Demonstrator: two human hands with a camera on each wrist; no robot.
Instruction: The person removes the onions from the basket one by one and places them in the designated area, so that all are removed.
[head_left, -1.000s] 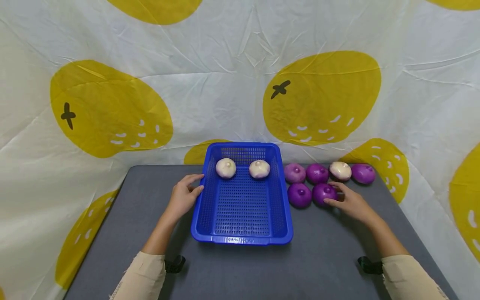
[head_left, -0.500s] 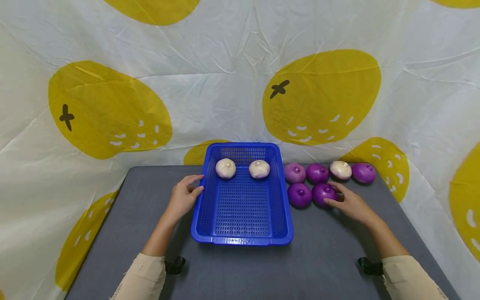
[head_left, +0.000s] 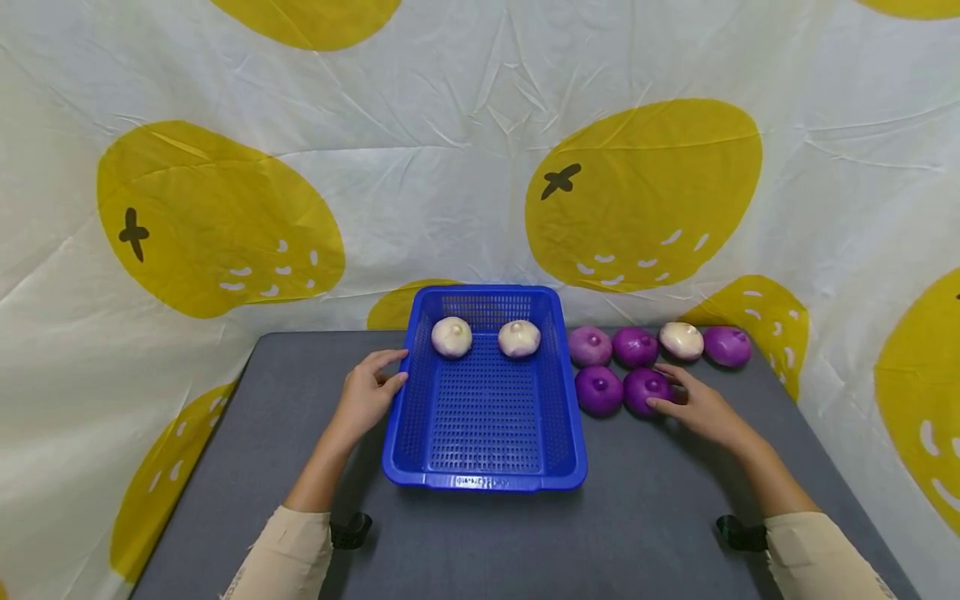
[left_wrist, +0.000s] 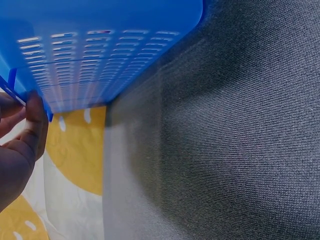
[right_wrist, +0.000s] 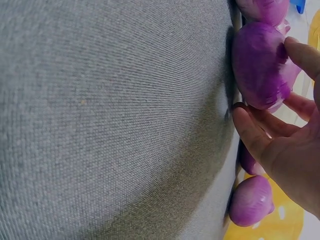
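Observation:
A blue plastic basket point(head_left: 487, 482) stands mid-table with two white onions point(head_left: 452, 336) point(head_left: 519, 337) at its far end. My left hand point(head_left: 378, 379) rests against its left rim, fingers relaxed; the left wrist view shows a fingertip point(left_wrist: 35, 112) touching the basket point(left_wrist: 100, 45) at the rim. To the right lie several purple onions and one white onion point(head_left: 681, 340). My right hand point(head_left: 675, 392) cups the near-right purple onion point(head_left: 647, 385), which sits on the table. In the right wrist view, thumb and fingers point(right_wrist: 252, 135) curl around that onion point(right_wrist: 260, 65).
The grey cloth table point(head_left: 645, 500) ends close behind the onions at a white backdrop with yellow fruit prints point(head_left: 645, 192). Another purple onion point(head_left: 598, 390) lies between the held one and the basket. Black clips point(head_left: 738, 532) sit near both forearms.

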